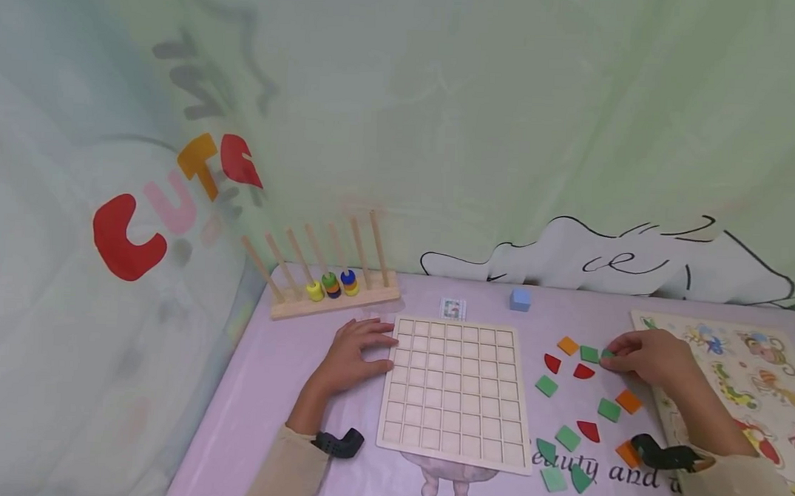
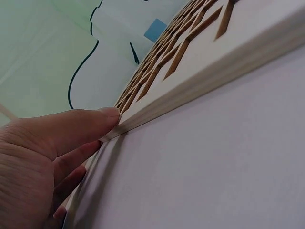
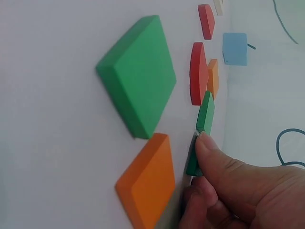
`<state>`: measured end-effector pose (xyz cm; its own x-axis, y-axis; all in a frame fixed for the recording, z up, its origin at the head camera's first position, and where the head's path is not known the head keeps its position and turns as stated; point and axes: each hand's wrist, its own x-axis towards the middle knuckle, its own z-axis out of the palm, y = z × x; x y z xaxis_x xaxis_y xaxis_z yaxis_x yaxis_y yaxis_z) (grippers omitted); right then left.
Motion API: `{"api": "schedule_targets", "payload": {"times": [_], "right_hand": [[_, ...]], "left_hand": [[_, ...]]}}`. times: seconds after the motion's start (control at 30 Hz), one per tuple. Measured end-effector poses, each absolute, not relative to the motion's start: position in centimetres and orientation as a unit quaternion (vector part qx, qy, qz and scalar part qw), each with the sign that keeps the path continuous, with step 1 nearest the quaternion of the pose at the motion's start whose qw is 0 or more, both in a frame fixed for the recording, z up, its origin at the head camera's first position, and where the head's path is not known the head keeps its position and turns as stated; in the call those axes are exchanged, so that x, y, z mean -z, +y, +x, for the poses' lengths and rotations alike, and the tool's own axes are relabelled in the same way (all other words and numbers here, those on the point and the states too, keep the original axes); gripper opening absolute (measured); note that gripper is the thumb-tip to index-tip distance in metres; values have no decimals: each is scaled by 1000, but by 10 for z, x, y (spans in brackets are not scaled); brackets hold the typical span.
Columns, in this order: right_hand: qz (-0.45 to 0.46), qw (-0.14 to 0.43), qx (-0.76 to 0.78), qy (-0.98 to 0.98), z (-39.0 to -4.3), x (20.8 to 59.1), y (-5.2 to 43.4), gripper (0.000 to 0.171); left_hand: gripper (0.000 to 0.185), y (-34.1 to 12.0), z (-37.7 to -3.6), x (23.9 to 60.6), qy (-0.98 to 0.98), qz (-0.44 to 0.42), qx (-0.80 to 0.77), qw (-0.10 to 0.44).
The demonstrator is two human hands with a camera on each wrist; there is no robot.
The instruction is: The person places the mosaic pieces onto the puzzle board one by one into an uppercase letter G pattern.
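Note:
A pale wooden grid board [image 1: 452, 398] with square cells lies flat on the table. My left hand [image 1: 356, 353] rests at its left edge, fingers extended; in the left wrist view the thumb [image 2: 90, 121] touches the board's side. To the right, my right hand [image 1: 655, 355] pinches a green tile [image 3: 192, 162] between thumb and fingers, low over the table. Another green tile [image 1: 589, 354] lies right beside it, with an orange tile [image 1: 568, 346] and red quarter-round pieces [image 1: 584, 371] close by. The held tile is partly covered by the fingers.
More green and orange tiles [image 1: 628, 402] lie scattered right of the board. A wooden peg rack [image 1: 335, 302] with coloured beads stands back left. Behind the board are a small picture card [image 1: 452, 309] and a blue cube [image 1: 519, 300]. An animal puzzle board [image 1: 733, 351] lies far right.

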<state>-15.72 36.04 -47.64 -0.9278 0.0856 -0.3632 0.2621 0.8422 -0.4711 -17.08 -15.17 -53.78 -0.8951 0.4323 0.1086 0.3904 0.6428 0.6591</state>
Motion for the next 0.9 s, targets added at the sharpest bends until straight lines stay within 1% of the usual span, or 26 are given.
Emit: {"api": "schedule_targets", "payload": {"times": [0.17,0.37,0.5,0.6,0.77,0.9], "right_hand": [[100,166,267,944,-159,476,362,40],[104,172,263,943,-159,477,361,40],[89,179,250,947,-156,472,360,38],[70,174,248,951,-153,467,359,35],[42,150,285,946,-147,465,350,34],[36,154,331,930,-145,465,335,41]], "left_hand": [[36,-151,-172,537,906,232,-354,19],[36,-152,-171,537,905,232,-357,23],[36,-151,-170,537,903,235,-360,25],[37,-150,-170,536,903,233,-358,32],[36,-149,-170,533,907,228,-353,36],[36,-150,-169,532,905,229,-356,33]]}}
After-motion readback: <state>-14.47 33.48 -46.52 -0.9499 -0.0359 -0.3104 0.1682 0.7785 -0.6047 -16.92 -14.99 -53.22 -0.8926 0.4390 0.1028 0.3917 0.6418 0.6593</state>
